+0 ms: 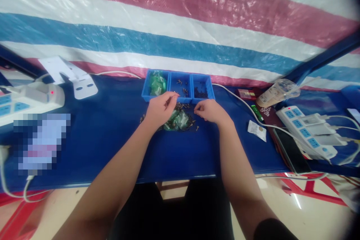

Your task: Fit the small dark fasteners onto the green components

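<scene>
My left hand (161, 108) is over the front edge of a blue three-part tray (186, 100), its thumb and fingertips pinched together. Something tiny may be between them, too small to name. Just right of the pile, my right hand (210, 111) hovers low with its fingers curled into a pinch; what they hold, if anything, is hidden. Between the hands lies a pile of green-tinted clear pieces (180, 120) mixed with small screws (185, 106). Green pieces (157, 83) fill the tray's left compartment. Several brassy screws (185, 91) lie in the middle one, dark small parts (200, 93) in the right one.
Left on the blue table stand a power strip (33, 101), a white bracket (84, 85) and a blurred-out phone (42, 142). On the right are a tilted plastic cup (274, 93), a small packet (257, 130), a dark phone (291, 152), another power strip (305, 131) and cables.
</scene>
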The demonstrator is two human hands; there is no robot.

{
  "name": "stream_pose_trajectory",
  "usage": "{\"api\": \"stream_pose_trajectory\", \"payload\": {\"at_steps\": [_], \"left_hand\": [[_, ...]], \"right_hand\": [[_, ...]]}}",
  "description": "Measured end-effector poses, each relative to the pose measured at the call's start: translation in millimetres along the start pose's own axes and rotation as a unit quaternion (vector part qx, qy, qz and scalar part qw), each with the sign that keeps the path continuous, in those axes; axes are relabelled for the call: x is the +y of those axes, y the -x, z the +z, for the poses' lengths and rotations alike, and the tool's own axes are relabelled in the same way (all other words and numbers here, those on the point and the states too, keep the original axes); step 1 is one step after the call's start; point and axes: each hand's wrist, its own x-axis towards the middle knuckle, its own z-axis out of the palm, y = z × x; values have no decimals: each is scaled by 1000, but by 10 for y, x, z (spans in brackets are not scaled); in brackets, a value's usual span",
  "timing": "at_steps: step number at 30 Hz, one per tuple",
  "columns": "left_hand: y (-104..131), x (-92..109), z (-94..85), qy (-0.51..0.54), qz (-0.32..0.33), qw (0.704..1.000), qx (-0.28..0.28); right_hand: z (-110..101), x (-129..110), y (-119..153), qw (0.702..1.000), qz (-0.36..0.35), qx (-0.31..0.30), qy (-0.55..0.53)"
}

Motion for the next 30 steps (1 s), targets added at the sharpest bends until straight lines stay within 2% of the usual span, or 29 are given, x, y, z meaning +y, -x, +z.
{"api": "stream_pose_trajectory", "payload": {"at_steps": [3, 6, 8, 14, 20, 30], "left_hand": [[2, -15, 3, 2, 11, 1000, -5], [1, -23, 8, 23, 33, 998, -41], [-3, -25, 13, 35, 48, 996, -65], [-15, -24, 17, 10, 58, 997, -51], [-3, -11, 14, 18, 48, 998, -46], [-27, -3, -5, -5, 34, 999, -30]], "right_hand": [[-9, -59, 49, 995, -36, -8, -89], [21, -142, 75, 969, -71, 37, -234], [61, -189, 65, 952, -89, 68, -285], [192, -235, -5, 931, -128, 117, -321], [248, -252, -23, 932, -137, 128, -309], [292, -219, -81, 898, -146, 160, -383]]}}
